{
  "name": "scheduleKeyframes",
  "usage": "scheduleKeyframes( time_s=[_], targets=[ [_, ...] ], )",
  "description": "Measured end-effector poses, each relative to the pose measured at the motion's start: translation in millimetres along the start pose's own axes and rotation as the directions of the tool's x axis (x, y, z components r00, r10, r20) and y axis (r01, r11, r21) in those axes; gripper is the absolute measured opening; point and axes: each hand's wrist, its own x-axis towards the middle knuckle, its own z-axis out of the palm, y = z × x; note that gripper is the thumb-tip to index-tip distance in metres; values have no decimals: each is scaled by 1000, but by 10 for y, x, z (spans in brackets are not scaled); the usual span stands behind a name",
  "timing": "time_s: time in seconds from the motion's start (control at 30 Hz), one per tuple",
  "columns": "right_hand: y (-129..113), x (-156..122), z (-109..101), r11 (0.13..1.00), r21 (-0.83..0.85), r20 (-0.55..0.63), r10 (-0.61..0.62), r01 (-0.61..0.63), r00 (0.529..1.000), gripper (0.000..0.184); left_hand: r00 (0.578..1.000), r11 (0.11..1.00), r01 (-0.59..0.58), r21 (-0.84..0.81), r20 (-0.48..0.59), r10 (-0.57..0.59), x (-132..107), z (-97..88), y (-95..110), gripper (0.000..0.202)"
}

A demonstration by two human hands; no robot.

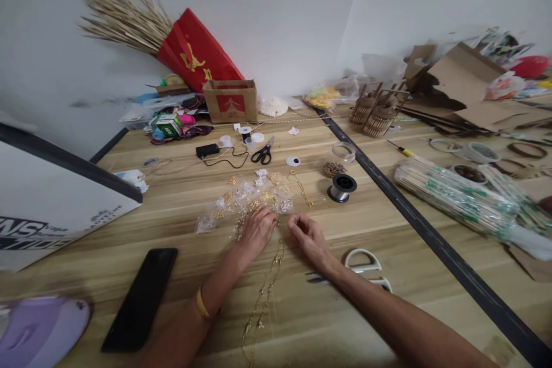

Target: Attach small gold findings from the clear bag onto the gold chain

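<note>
My left hand (259, 231) rests at the near edge of small clear bags (245, 195) of gold and silver jewelry findings, its fingers bent and pinched together. Just right of it, my right hand (309, 237) is closed with thumb and forefinger together. What either pinches is too small to make out. Between and below the hands, a thin gold necklace chain (262, 293) with small charms trails toward me on the table. White-handled pliers (363, 260) lie partly under my right forearm. Beyond the hands is a short gold chain (301, 188).
A spool of wire (342, 188), a dish of beads (334, 168) and black scissors (263, 152) lie farther back. At left are a phone (140, 299) and a white box (60, 201). Plastic-wrapped sticks (457, 195) lie right of the black strip (401, 201).
</note>
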Motion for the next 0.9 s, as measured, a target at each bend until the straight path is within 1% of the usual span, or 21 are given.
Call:
scheduleKeyframes(
  time_s=[0.17, 0.3, 0.43, 0.77, 0.9],
  targets=[
    [5, -2, 1, 1000, -15, -11, -6, 6, 1000, 31, 1000, 1000, 19, -5, -23, -19, 12, 3, -3, 20],
    [-3, -4, -6, 1000, -21, -1, -19, 19, 1000, 32, 999, 998, 9, -59, -42, -11, 4, -11, -23, 15],
    [4, -4, -11, 999, -38, 3, -32, 32, 999, 30, 998, 993, 35, -109, -39, -39, 6, -31, -29, 14],
    [30, -2, -16, 995, -66, 14, -70, 71, 997, 28, 999, 997, 47, -63, 4, -46, 44, -19, -63, 13],
    [31, -2, -13, 996, -52, 17, -77, 77, 997, 29, 999, 997, 44, -57, 11, -43, 74, -56, -57, 12]
  ],
)
